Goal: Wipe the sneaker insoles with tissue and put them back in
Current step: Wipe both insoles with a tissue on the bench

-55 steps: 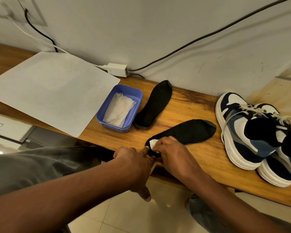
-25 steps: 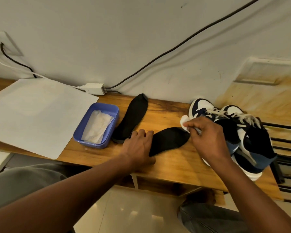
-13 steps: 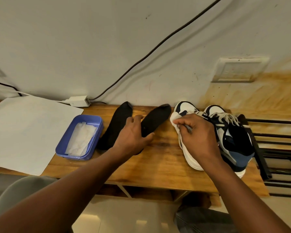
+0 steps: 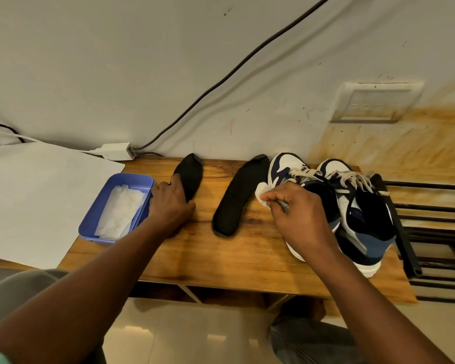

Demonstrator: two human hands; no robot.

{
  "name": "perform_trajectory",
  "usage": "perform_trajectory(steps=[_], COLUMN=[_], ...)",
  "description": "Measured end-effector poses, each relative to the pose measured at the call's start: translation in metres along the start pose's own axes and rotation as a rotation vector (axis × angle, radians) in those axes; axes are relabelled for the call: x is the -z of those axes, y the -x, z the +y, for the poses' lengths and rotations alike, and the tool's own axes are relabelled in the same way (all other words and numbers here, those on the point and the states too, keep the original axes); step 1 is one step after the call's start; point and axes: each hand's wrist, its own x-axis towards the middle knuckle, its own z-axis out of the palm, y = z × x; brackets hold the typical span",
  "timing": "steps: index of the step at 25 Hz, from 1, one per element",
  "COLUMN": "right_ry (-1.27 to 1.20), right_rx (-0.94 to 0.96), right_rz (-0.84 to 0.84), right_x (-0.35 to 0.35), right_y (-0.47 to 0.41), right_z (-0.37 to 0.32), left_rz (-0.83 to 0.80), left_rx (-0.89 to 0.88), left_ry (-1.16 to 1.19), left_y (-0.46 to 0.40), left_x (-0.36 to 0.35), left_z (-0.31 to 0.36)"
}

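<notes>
Right hand (image 4: 298, 214), grip pinching crumpled white tissue (image 4: 262, 192) beside dark-blue-and-white sneakers (image 4: 336, 206); left hand (image 4: 168, 204), fingers flat on far black foam insole (image 4: 191, 173); second black insole (image 4: 238, 198) on wooden surface (image 4: 234, 256). Both still outside; reinsertion pending.

Scuffed white wall (image 4: 116, 61) beyond the hands, dark cable (image 4: 221, 77) slanting across it, wooden tabletop (image 4: 234, 258) beneath, glossy tiled floor (image 4: 181, 334) below

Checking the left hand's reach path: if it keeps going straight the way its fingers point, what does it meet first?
The left hand already rests on the left insole; straight on runs along it to the wall, though depth is unclear.
</notes>
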Motion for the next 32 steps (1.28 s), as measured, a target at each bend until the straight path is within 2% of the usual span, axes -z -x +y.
perform_trajectory(steps=[5,10,14,17,22,27,32], right_ry=[0.024,0.043,0.031,0.047,0.059,0.225,0.44], right_rx=[0.019,0.061,0.073,0.105,0.274,0.444,0.314], right_rz=[-0.037,-0.139,-0.214,-0.284,-0.465,-0.654,-0.511], right_x=[-0.008,-0.031,-0.052,-0.073,-0.115,-0.146,-0.147], right_y=[0.004,0.009,0.011,0.014,0.026,0.038,0.007], right_z=[-0.008,-0.024,-0.034,-0.041,-0.059,-0.073,-0.057], left_rz=[-0.057,-0.212,-0.226,-0.247,-0.609,-0.607,-0.572], left_rx=[-0.066,-0.177,-0.291,-0.4,-0.451,-0.449,-0.439], left_ry=[0.01,-0.074,-0.123,-0.246,-0.463,-0.496,-0.477], left_y=[0.018,0.07,0.099,0.128,0.178,0.179,0.172], left_x=[0.01,0.005,0.008,0.027,0.039,0.031,0.019], left_z=[-0.006,-0.015,-0.015,-0.014,-0.035,-0.064,-0.08])
